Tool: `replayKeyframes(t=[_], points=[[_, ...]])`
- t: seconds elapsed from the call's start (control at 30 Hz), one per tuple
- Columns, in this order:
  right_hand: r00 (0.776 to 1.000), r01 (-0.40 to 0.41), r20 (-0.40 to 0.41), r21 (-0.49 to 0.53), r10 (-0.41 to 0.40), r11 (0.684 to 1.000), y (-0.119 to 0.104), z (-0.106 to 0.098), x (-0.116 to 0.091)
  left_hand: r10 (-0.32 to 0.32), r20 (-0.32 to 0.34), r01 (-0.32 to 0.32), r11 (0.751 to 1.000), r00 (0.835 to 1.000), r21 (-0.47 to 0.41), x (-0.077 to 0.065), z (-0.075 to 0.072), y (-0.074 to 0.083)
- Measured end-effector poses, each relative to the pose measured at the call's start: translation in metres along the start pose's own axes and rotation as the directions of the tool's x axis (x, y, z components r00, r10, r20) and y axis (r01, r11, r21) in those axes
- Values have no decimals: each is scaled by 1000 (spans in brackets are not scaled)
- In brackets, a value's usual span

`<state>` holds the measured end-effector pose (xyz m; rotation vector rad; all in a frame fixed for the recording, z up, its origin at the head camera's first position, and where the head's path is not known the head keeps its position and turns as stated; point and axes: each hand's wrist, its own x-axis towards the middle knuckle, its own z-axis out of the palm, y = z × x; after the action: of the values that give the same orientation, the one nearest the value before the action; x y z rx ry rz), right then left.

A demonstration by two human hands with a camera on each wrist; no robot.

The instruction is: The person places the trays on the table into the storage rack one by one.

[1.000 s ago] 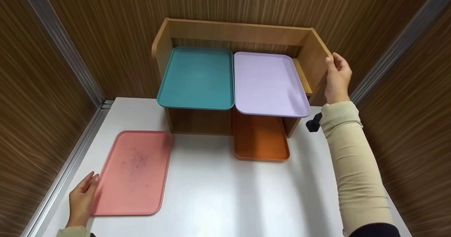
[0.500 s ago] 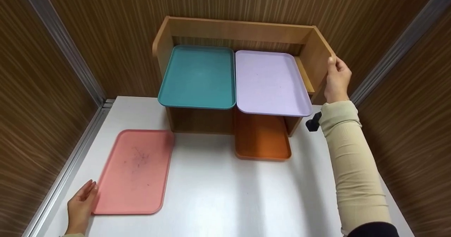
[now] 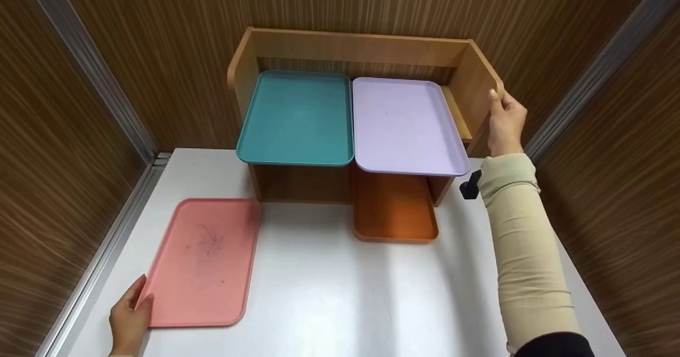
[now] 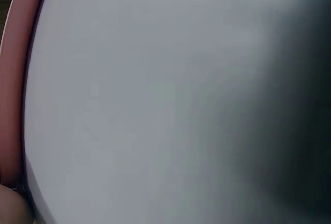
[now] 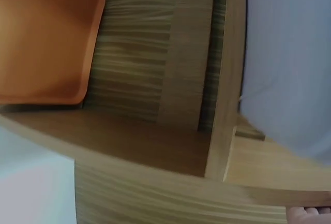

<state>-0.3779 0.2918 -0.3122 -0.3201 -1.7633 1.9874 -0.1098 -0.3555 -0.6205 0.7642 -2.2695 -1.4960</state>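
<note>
My left hand point(image 3: 129, 317) is at the near left corner of a pink tray point(image 3: 204, 261) lying on the white table, thumb over the rim and fingers along the outer edge. In the left wrist view a fingertip point(image 4: 13, 206) meets the tray's pink rim point(image 4: 13, 105). My right hand point(image 3: 507, 120) pinches the front edge of the right side panel of a wooden shelf point(image 3: 361, 49). On the upper level a teal tray point(image 3: 297, 118) and a lilac tray point(image 3: 409, 126) lie side by side. An orange tray point(image 3: 396, 213) sticks out of the lower right compartment.
The white table point(image 3: 313, 282) carries the shelf and the pink tray. Brown wood-grain walls point(image 3: 64, 134) close in the back and both sides, with metal strips point(image 3: 95, 75) at the corners. Both upper trays overhang the shelf front.
My left hand has shifted slightly right and nearer; its thumb now lies over the tray's rim, where before it was beside the edge. My right hand keeps its hold on the shelf panel.
</note>
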Motion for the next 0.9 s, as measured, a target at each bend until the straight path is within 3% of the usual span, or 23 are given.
replayKeyframes(t=[0.1,0.33,0.63,0.9], points=[[1000,10,-8,-17,-10,1000,2,1,-1,7,-24,-6,999,1000,47,-2,0,-2],[999,-41,19,-30,42,999,4,0,-3,-6,-91,4,1000,996,-23,-6,-2,-4],[999,-32,11,-31,33,999,2,-2,-2,-8,-122,16,998,992,65,-5,6,2],[1000,-9,29,-12,10,1000,1,-1,-2,12,-154,-8,1000,988,24,-4,10,8]])
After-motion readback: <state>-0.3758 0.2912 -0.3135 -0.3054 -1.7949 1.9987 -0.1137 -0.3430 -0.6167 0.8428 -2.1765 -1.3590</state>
